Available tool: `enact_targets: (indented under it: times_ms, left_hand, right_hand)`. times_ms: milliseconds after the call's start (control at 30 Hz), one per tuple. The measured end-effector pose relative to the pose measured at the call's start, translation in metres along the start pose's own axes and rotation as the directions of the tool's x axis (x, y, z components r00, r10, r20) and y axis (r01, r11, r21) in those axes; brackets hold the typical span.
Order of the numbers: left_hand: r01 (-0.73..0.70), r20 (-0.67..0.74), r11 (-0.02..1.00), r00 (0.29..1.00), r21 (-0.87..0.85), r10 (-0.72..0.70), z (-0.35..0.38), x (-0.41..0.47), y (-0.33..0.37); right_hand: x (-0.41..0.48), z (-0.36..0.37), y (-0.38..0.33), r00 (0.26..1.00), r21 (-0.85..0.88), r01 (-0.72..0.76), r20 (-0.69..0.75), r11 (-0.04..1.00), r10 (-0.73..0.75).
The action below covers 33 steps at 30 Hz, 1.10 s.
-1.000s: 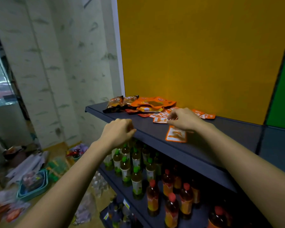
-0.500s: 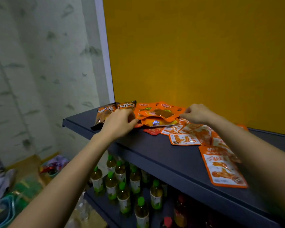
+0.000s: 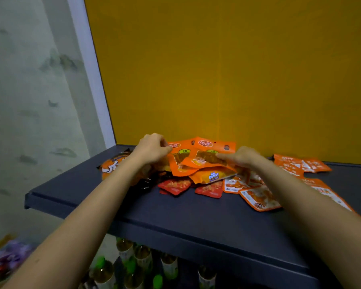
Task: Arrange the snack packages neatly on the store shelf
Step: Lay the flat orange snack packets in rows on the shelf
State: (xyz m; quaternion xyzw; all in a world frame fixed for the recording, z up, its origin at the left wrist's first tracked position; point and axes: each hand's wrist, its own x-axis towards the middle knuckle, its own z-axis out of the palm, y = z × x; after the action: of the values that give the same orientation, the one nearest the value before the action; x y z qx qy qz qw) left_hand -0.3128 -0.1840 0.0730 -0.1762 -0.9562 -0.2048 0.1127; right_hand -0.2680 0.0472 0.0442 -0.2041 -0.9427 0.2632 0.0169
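A heap of snack packages lies at the back of the dark shelf [image 3: 175, 213]. On top are two large orange packs [image 3: 204, 157] with clear windows. My left hand [image 3: 152, 148] pinches the left edge of the left one. My right hand [image 3: 241, 157] holds the right edge of the right one. Under them lies a yellow Cal Cheese pack [image 3: 214, 176]. Two small red packs [image 3: 175, 185] lie in front. Small orange-and-white packs [image 3: 258, 198] spread to the right. An orange-and-brown bag [image 3: 113, 163] lies left, partly hidden by my left arm.
A yellow panel [image 3: 227, 69] backs the shelf, and a pale patterned wall [image 3: 29, 101] stands to the left. Bottles with green caps [image 3: 129, 265] fill the shelf below. Blurred coloured items [image 3: 6, 259] lie on the floor at lower left.
Both hands have moved onto the top orange packs and taken hold of their edges. The view has come closer to the shelf and now looks more down on the heap.
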Motion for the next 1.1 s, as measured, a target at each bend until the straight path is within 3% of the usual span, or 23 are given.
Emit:
enact_targets:
  times_ms: [167,400,667,800,967,1100]
  left_hand:
    - [-0.030,0.025,0.998,0.999,0.050,0.029,0.007,0.025,-0.008]
    - [-0.055,0.076,0.922,0.997,0.382,0.028,0.017,0.042,-0.004]
    - [0.000,0.170,0.931,0.983,0.365,-0.067,0.025,0.058,0.002]
    - [0.030,0.175,0.961,0.981,0.275,-0.081,0.027,0.059,0.004]
    - [0.078,0.311,0.997,0.948,-0.008,-0.072,0.031,0.059,0.018]
    - [0.135,0.404,0.965,0.914,-0.224,-0.034,0.034,0.059,0.030]
  right_hand:
    - [0.005,0.007,-0.001,0.998,0.340,-0.023,-0.044,0.940,0.040]
    - [0.017,0.000,0.010,0.959,0.313,-0.027,-0.259,0.949,0.113]
    - [0.004,-0.024,0.027,0.902,0.529,0.119,-0.412,0.840,0.132]
    - [-0.007,-0.031,0.030,0.892,0.512,0.127,-0.434,0.850,0.128]
    - [-0.024,-0.031,0.038,0.894,0.562,0.141,-0.427,0.815,0.139]
    - [-0.032,-0.032,0.043,0.885,0.577,0.138,-0.436,0.805,0.161]
